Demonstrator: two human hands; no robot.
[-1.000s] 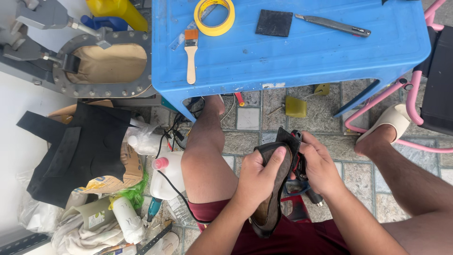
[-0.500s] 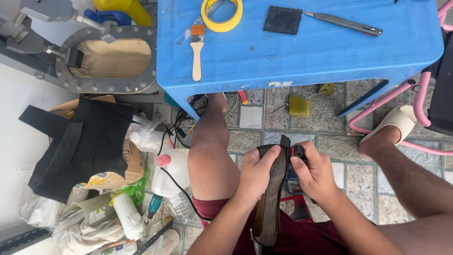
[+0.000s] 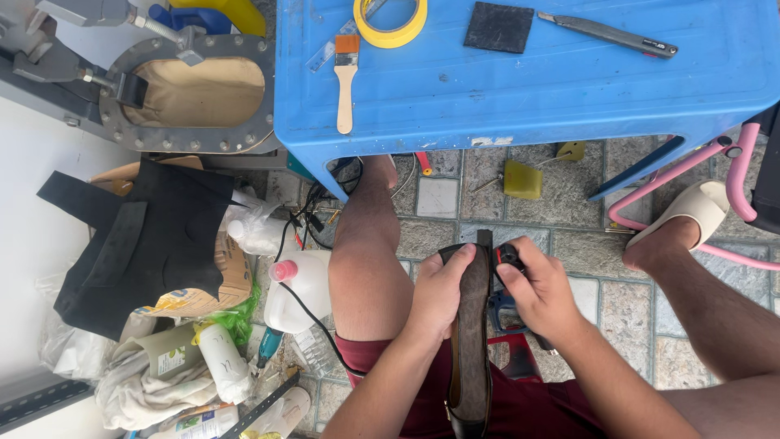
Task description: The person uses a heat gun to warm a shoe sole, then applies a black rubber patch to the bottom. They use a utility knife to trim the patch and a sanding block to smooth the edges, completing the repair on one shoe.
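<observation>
I hold one dark shoe (image 3: 473,341) on its edge over my lap, below the blue table (image 3: 520,89). My left hand (image 3: 439,294) is clamped on its left side, my right hand (image 3: 540,294) grips the right. It is narrow and brown-black. Earlier it lay flatter.

Blue plastic table (image 3: 569,89), yellow tape roll (image 3: 394,18), paintbrush (image 3: 346,73), black pad (image 3: 499,27) (square), white jug (image 3: 296,293)
</observation>
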